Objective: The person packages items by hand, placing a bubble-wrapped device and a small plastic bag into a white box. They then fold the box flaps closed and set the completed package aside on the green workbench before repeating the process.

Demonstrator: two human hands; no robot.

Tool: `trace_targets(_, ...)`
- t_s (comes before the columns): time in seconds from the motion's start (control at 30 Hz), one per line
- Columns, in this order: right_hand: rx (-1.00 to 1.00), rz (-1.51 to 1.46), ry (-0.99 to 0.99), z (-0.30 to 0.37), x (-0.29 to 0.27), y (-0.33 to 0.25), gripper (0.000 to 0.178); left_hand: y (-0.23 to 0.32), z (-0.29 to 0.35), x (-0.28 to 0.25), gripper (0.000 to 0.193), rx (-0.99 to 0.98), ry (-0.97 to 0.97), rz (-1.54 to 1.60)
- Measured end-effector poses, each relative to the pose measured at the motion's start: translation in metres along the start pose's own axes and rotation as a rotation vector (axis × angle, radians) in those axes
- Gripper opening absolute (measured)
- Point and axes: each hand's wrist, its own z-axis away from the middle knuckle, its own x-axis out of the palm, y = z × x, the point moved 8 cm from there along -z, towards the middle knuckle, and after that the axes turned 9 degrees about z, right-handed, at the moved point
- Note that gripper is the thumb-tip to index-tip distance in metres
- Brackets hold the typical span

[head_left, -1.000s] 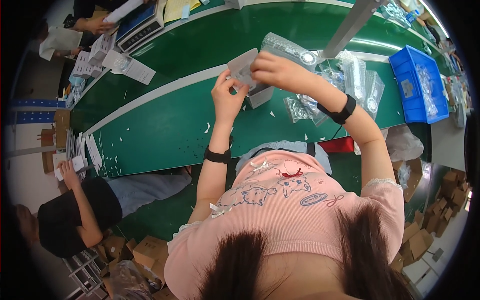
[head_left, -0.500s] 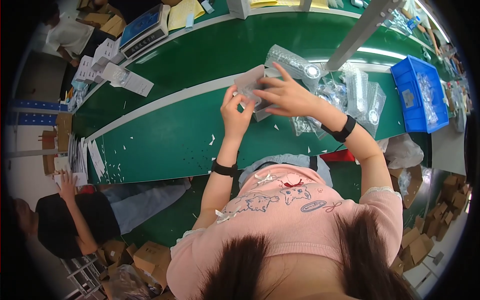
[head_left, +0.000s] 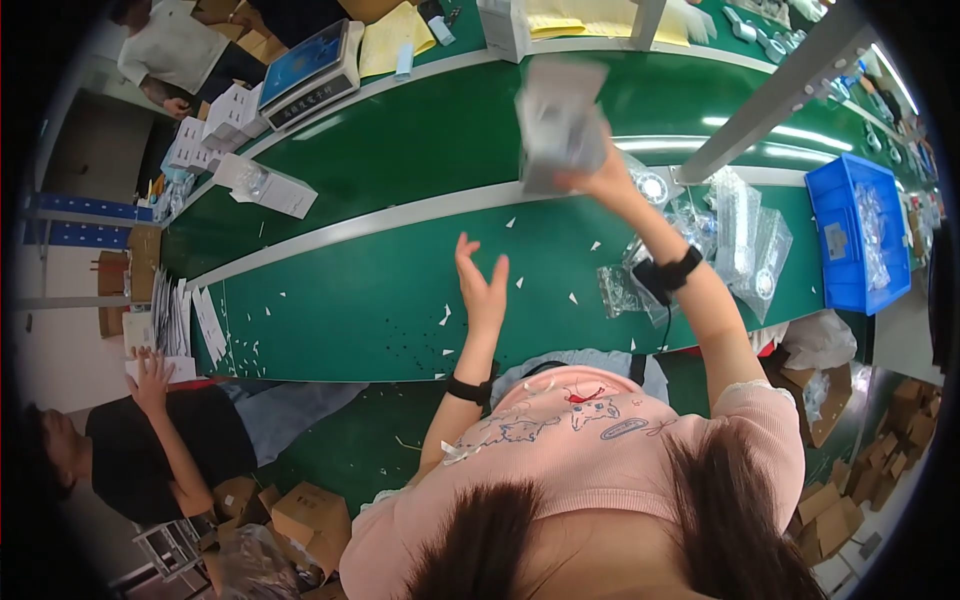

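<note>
My right hand (head_left: 603, 172) grips an open white carton (head_left: 562, 125) by its near lower side, holding it up at the far edge of the bench. The carton is smeared by motion, and what sits inside cannot be made out. My left hand (head_left: 484, 288) is empty, fingers apart, above the green bench (head_left: 350, 290). To the right, close by my right forearm, lie several clear bubble-wrap sleeves (head_left: 737, 232) with light-coloured round-ended items in them. Small plastic packets (head_left: 618, 292) rest beside them.
Beyond the bench runs a green conveyor belt (head_left: 420, 120) with another open white box (head_left: 275, 190). A blue bin (head_left: 838, 265) with clear packets stands at right. A slanted metal post (head_left: 770, 95) rises at far right. A co-worker's hand (head_left: 150, 380) is near stacked white sheets (head_left: 170, 315).
The carton, earlier between both hands over the bench, has gone up and away in my right hand. My left hand has let go of it and opened.
</note>
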Motion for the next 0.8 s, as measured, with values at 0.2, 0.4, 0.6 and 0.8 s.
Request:
trace_targets(0.2, 0.01, 0.172, 0.556, -0.098, -0.095, 0.07, 0.097, -0.055, 0.063, 0.006, 0.052, 0.045, -0.056, -0.968)
trace_targets(0.4, -0.002, 0.647, 0.458, -0.102, -0.122, 0.138, 0.099, -0.053, 0.064, 0.018, 0.051, 0.107, -0.166, -0.84)
trace_targets(0.6, -0.159, 0.786, 0.442, 0.0, -0.072, 0.037, 0.063, -0.051, 0.064, 0.01, 0.048, 0.086, -0.163, -0.911)
trace_targets(0.8, -0.43, 0.686, -0.578, 0.16, 0.05, 0.003, 0.045, -0.051, 0.062, 0.015, 0.049, 0.109, -0.178, -0.967)
